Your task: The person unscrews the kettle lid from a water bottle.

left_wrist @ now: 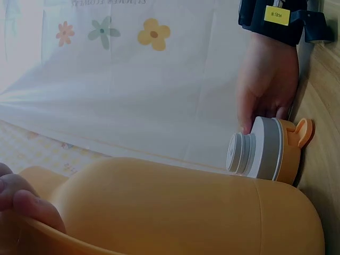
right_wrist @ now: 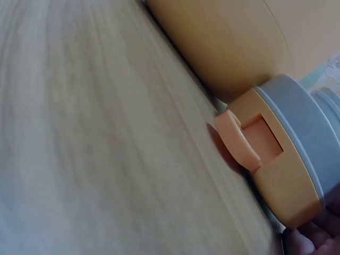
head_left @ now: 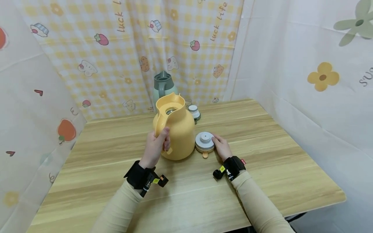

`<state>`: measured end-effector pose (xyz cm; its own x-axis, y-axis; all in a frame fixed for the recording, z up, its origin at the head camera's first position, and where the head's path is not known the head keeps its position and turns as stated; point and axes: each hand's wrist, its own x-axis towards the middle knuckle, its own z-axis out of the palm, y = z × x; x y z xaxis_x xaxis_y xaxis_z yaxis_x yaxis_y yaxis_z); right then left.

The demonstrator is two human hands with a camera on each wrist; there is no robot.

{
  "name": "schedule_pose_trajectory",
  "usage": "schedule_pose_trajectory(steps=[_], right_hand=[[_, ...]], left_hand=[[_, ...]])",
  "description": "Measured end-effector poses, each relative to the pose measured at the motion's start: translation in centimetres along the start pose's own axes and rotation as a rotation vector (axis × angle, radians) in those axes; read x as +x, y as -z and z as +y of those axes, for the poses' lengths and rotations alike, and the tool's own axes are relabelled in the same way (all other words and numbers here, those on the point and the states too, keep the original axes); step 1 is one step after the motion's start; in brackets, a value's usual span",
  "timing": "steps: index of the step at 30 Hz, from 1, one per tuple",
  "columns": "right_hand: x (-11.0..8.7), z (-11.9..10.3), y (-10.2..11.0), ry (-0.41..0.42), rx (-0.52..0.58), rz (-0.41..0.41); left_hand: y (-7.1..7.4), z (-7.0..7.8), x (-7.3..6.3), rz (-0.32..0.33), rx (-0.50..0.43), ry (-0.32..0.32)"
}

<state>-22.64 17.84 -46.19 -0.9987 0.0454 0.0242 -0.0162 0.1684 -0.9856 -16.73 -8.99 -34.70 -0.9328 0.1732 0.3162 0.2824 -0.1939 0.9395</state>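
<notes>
A yellow vacuum jug stands on the table without its lid, its spout and inner mouth showing. My left hand grips its handle, thumb uppermost; in the left wrist view only some of that hand's fingers show. Right of the jug, its lid lies upside down, grey stopper upward and orange tab toward me. My right hand holds the lid by its right edge. In the right wrist view the lid sits close beside the jug, with fingertips at its rim.
Behind the yellow jug stands a green jug, partly hidden. Its grey-green lid lies to its right, stopper up. Patterned curtains hang along the back and sides of the wooden table.
</notes>
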Motion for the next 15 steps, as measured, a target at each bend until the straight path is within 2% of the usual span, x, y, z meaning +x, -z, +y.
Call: schedule_pose_trajectory(steps=[4,9,15], right_hand=[[0.0,0.3,-0.3,0.010,0.006,-0.068],[-0.1,0.4,-0.2,0.001,0.001,-0.122],[-0.1,0.1,0.3,0.025,0.001,-0.102]], left_hand=[[0.4,0.2,-0.7,0.039,0.044,-0.015],[0.7,0.4,-1.5,0.068,0.056,-0.018],[0.3,0.4,-1.7,0.094,0.071,-0.050]])
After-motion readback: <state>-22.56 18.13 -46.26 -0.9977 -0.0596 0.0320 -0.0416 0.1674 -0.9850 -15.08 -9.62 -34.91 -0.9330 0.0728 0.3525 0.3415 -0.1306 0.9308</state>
